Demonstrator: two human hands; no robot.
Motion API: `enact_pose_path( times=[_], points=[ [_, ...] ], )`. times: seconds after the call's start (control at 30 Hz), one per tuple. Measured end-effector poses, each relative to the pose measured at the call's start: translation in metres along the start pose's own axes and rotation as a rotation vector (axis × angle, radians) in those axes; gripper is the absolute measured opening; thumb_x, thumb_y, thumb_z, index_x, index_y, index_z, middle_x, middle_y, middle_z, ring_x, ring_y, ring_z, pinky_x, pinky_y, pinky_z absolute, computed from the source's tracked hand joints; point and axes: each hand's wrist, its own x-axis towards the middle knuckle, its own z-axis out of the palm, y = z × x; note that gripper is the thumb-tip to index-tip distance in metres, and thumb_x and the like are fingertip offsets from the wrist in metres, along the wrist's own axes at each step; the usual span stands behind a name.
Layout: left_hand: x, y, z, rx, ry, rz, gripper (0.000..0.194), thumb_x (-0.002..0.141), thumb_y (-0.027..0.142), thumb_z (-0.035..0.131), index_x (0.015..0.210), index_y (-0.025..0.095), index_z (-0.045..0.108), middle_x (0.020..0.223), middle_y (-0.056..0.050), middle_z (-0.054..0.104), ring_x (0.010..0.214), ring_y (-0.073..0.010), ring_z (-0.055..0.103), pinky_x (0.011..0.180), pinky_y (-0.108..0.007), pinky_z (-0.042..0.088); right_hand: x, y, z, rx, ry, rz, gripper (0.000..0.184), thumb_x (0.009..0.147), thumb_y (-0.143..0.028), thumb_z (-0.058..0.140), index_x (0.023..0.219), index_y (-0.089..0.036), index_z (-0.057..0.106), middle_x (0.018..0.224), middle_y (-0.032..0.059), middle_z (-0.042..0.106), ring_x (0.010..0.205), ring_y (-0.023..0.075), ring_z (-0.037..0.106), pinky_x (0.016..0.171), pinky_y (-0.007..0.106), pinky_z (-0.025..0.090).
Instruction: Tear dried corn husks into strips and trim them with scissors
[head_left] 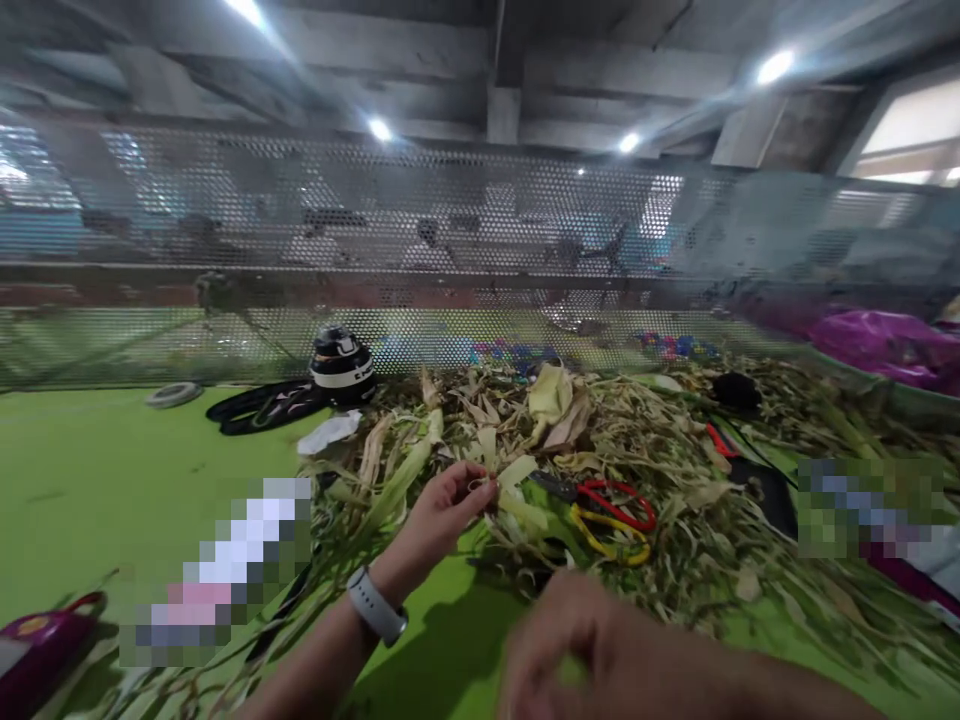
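My left hand (459,500), with a pale watch on its wrist, pinches the middle of several pale green corn husk strips (519,473) that fan outward from the fingertips. A thin light loop shows by the thumb and fingers. Low in the view and close to the camera is my right hand (559,650), smeared by motion. Its fingers look curled, but whether anything is in them cannot be made out. Scissors (611,515) with one red and one yellow handle lie just right of the strips, on the heap of dried husks (705,520).
A black and white round container (343,365) stands at the back, beside a black strap-like item (262,405) and a roll of tape (174,394). A perforated metal screen (465,290) closes off the far side. A purple bag (885,345) sits at right.
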Motion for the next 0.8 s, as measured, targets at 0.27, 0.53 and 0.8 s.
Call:
enact_pose_path(
  times=[0.27, 0.53, 0.8],
  points=[
    [-0.003, 0.002, -0.001, -0.064, -0.102, 0.017, 0.029, 0.073, 0.042, 0.061, 0.085, 0.017, 0.053, 0.072, 0.001, 0.054, 0.066, -0.0105, 0.048, 0.063, -0.022, 0.039, 0.043, 0.037, -0.038, 0.267, 0.245, 0.260, 0.019, 0.081, -0.026, 0.049, 0.092, -0.016, 0.061, 0.082, 0.0024, 0.065, 0.081, 0.0166, 0.060, 0.074, 0.028, 0.046],
    [0.005, -0.005, -0.006, 0.010, -0.034, -0.064, 0.027, 0.069, 0.037, 0.065, 0.081, 0.015, 0.056, 0.071, 0.001, 0.057, 0.065, -0.0099, 0.048, 0.060, -0.021, 0.036, 0.037, 0.051, -0.033, -0.462, 0.293, 0.045, 0.023, 0.088, -0.028, 0.042, 0.084, -0.016, 0.061, 0.077, 0.0043, 0.061, 0.072, 0.0151, 0.054, 0.065, 0.026, 0.042],
    [-0.001, -0.014, 0.001, 0.219, -0.001, 0.005, 0.023, 0.075, 0.036, 0.057, 0.086, 0.017, 0.053, 0.069, 0.003, 0.051, 0.064, -0.0115, 0.045, 0.059, -0.023, 0.036, 0.027, 0.054, -0.013, -1.306, 0.280, -0.381, 0.017, 0.084, -0.013, 0.040, 0.085, -0.016, 0.058, 0.080, 0.0079, 0.056, 0.074, 0.0194, 0.050, 0.065, 0.033, 0.039]
  ],
)
